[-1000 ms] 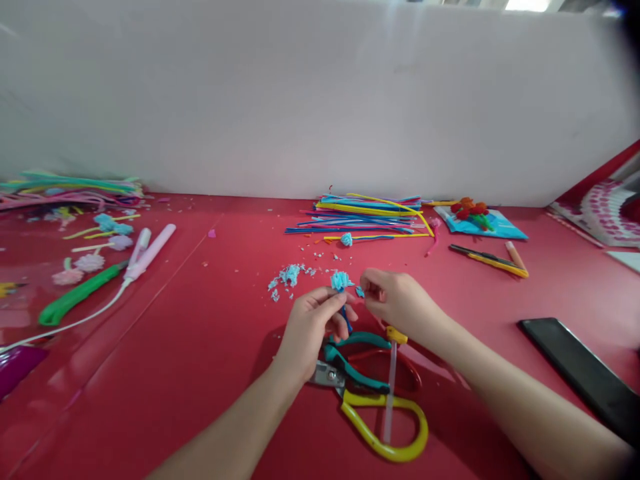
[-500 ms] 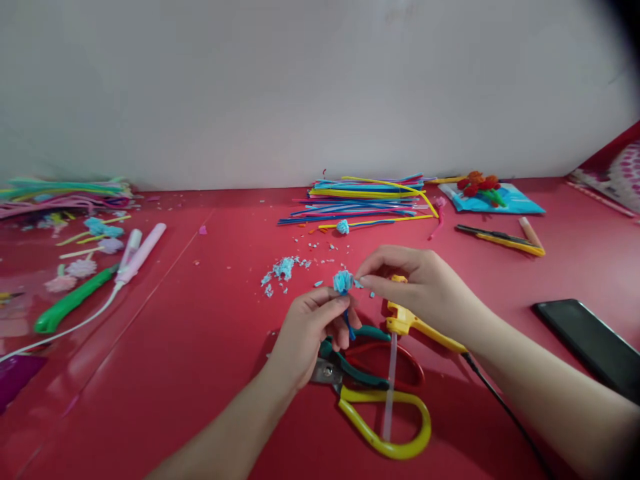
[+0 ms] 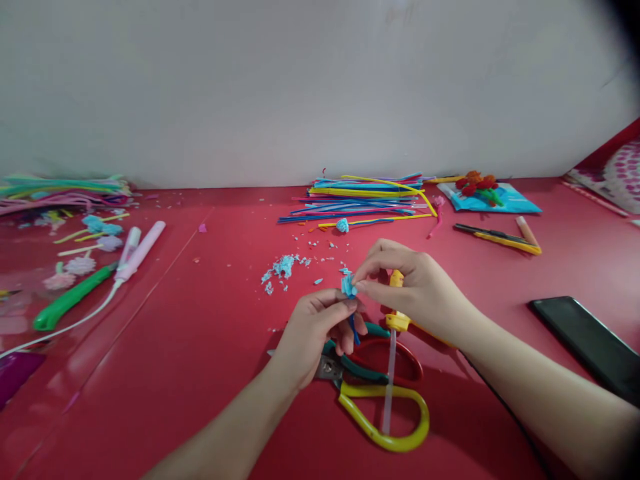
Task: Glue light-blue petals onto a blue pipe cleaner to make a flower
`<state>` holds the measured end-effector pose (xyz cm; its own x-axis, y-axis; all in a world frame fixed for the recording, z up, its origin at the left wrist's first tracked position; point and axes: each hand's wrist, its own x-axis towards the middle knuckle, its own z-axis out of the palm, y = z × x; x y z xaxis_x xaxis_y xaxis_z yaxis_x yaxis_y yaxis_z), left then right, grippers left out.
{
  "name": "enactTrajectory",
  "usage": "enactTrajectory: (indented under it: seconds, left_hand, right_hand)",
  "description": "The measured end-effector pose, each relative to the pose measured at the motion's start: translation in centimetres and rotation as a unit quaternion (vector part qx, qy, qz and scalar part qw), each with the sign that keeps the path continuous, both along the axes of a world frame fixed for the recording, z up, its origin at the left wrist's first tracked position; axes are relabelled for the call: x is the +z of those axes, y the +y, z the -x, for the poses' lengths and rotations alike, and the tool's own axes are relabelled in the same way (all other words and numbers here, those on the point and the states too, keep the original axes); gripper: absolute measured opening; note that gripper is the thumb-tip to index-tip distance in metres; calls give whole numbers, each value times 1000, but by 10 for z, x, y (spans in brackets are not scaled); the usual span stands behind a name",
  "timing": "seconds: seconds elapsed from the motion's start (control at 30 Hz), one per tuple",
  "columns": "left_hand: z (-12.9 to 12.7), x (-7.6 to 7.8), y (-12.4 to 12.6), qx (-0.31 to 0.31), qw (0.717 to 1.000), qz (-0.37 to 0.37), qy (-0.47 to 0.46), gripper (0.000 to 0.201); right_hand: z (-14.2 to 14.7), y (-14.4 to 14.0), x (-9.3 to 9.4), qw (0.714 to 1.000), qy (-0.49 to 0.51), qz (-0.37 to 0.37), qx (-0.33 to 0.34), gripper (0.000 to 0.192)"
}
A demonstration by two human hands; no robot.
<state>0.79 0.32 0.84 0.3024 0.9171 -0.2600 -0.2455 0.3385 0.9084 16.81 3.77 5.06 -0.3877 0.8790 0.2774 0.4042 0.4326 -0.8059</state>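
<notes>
My left hand (image 3: 323,320) is closed around the dark blue stem (image 3: 354,328) of a small pipe-cleaner flower with a light blue, ruffled head (image 3: 347,286). From the right, my right hand (image 3: 393,275) pinches the edge of that head between thumb and forefinger. Just beyond the flower lies a little pile of light blue fluff clippings (image 3: 284,266). Beneath and behind my hands are scissors with yellow handles (image 3: 425,420), a red-and-teal handled tool (image 3: 413,360), and a yellow glue gun (image 3: 397,321) with a clear glue stick.
A bundle of coloured pipe cleaners (image 3: 365,193) lies by the wall, with a light blue pompom flower (image 3: 343,225) before it. A box cutter (image 3: 500,238) and phone (image 3: 585,340) are at right. A pink corded tool (image 3: 143,250) and green-handled tool (image 3: 75,297) lie left.
My right fingers have closed in on the flower's head, which has tilted and moved slightly right and down. A few light blue bits now lie just behind it.
</notes>
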Motion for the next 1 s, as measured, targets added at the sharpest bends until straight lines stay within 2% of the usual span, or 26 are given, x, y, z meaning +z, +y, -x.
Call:
enactTrajectory:
  seconds: [0.23,0.37,0.43,0.67,1.0]
  left_hand:
    - [1,0,0,-1,1000,8,-11,15]
    - [1,0,0,-3,1000,6,-15,15]
    - [1,0,0,-3,1000,8,-16,15]
    - [1,-1,0,0,1000,5,-21,16]
    - [2,0,0,-6,1000,7,-21,16]
  right_hand:
    - [0,-1,-2,985,-59,-165,-7,8]
    - [-2,0,-4,947,-124,-295,-4,10]
    - [-3,0,-5,931,-150,-333,-3,12]
    - [-5,1,-4,908,-198,-370,7,18]
    - [-5,1,-4,901,-216,-377,17,17]
